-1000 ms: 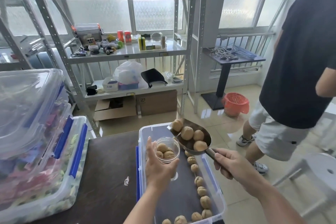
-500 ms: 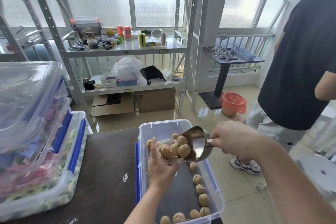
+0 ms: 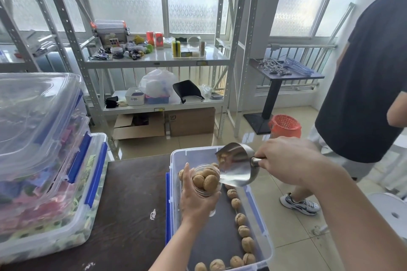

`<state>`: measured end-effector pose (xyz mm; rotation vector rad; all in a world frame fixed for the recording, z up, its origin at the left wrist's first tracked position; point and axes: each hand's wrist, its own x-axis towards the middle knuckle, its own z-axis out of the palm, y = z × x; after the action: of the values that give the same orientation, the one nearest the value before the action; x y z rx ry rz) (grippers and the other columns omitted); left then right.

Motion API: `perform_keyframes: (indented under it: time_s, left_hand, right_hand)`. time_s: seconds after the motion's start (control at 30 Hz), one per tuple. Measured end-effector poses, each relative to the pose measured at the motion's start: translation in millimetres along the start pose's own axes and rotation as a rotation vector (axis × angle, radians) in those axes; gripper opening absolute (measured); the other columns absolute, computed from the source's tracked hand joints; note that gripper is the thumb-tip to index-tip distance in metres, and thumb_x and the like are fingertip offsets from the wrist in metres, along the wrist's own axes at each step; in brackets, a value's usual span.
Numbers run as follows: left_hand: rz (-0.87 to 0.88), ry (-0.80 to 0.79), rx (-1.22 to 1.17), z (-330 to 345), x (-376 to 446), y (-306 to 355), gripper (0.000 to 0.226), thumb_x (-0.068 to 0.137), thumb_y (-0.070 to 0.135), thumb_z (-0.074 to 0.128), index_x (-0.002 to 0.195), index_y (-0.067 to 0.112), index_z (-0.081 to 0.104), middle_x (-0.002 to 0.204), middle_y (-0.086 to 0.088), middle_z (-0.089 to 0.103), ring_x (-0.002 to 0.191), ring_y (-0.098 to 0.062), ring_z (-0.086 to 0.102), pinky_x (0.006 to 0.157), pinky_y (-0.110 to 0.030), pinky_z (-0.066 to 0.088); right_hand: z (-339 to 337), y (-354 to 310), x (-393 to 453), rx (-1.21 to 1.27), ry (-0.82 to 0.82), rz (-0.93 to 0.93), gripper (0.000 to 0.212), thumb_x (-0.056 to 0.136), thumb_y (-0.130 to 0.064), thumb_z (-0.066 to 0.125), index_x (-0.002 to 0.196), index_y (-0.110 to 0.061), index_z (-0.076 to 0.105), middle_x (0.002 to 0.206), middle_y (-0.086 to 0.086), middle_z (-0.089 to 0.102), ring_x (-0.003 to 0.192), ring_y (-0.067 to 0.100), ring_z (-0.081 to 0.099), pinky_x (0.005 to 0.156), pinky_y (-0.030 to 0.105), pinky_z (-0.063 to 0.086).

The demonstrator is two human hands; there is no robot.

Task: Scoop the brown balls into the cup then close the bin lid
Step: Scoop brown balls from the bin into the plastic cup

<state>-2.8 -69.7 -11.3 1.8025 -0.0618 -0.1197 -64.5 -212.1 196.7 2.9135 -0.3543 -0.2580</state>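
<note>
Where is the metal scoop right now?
In the head view, lower centre-right: the metal scoop is in the right hand, tipped against the cup, above the open bin.

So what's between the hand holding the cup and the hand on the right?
In the head view, the metal scoop spans that gap: the right hand grips its handle, and its mouth tips against the cup held by the left hand.
</note>
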Motion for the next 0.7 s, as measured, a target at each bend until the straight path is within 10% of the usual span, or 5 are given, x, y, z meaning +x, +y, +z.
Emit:
perform_keyframes:
  time_s: [0.47, 0.63, 0.7]
  left_hand:
    - [0.037, 0.043, -0.114, -13.7, 5.1, 13.7, 0.114, 0.053, 0.027, 0.085, 0.137, 0.052, 0.012, 0.125, 0.013, 0.046, 0.120, -0.021, 0.051, 0.106, -0.046, 0.040]
    - [0.104, 0.080, -0.152, -25.5, 3.7, 36.2, 0.115, 0.054, 0.023, 0.086, 0.141, 0.042, 0.013, 0.110, 0.017, 0.047, 0.108, -0.014, 0.052, 0.096, -0.030, 0.040]
    - [0.133, 0.112, -0.145, -32.4, 3.5, 42.5, 0.116, 0.049, 0.033, 0.084, 0.139, 0.047, 0.012, 0.119, 0.010, 0.049, 0.113, -0.016, 0.053, 0.102, -0.035, 0.041]
  right_hand:
    - [72.4, 3.7, 29.6, 0.598, 0.093, 0.224, 0.030, 0.096, -0.032, 0.038, 0.084, -0.016, 0.059, 0.089, 0.006, 0.061, 0.087, 0.026, 0.056, 0.073, 0.036, 0.043]
    - [143.9, -30.1, 45.5, 1.118, -0.109, 0.319, 0.024, 0.083, -0.012, 0.057, 0.060, -0.012, 0.051, 0.056, 0.006, 0.053, 0.047, 0.017, 0.049, 0.049, 0.026, 0.043]
    - [177.7, -46.0, 59.5, 1.084, -0.167, 0.347, 0.007, 0.076, -0.015, 0.056, 0.076, -0.008, 0.058, 0.068, 0.011, 0.058, 0.059, 0.023, 0.054, 0.064, 0.039, 0.054]
